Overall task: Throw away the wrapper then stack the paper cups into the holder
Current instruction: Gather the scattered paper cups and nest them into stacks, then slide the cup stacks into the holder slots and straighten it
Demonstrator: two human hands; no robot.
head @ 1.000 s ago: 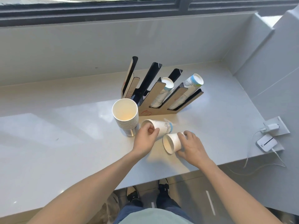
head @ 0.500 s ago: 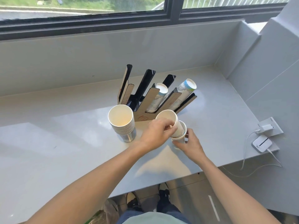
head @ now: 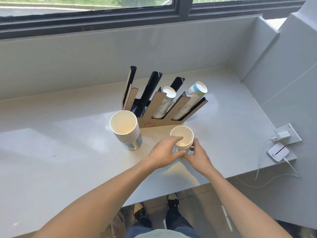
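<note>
A short stack of white paper cups (head: pixel 182 137) stands upright, mouth up, held between both hands. My left hand (head: pixel 163 153) grips its left side, thumb under and fingers on the rim. My right hand (head: pixel 199 156) clasps its lower right side. A taller stack of paper cups (head: pixel 124 128) stands on the counter to the left. Behind them is the fan-shaped cup holder (head: pixel 149 107) with black slots; its two right slots hold cup stacks (head: pixel 194 97), its left slots are empty. No wrapper is in view.
The grey counter (head: pixel 51 152) runs along a wall under a window. At the right edge lie a white charger plug (head: pixel 283 135) and a small white device (head: pixel 277 152) with trailing cables. My legs and shoes show below the counter's front edge.
Two separate cups that lay on their sides have been lifted and nested together; the stack now stands upright between my hands. The view has tilted up slightly.
</note>
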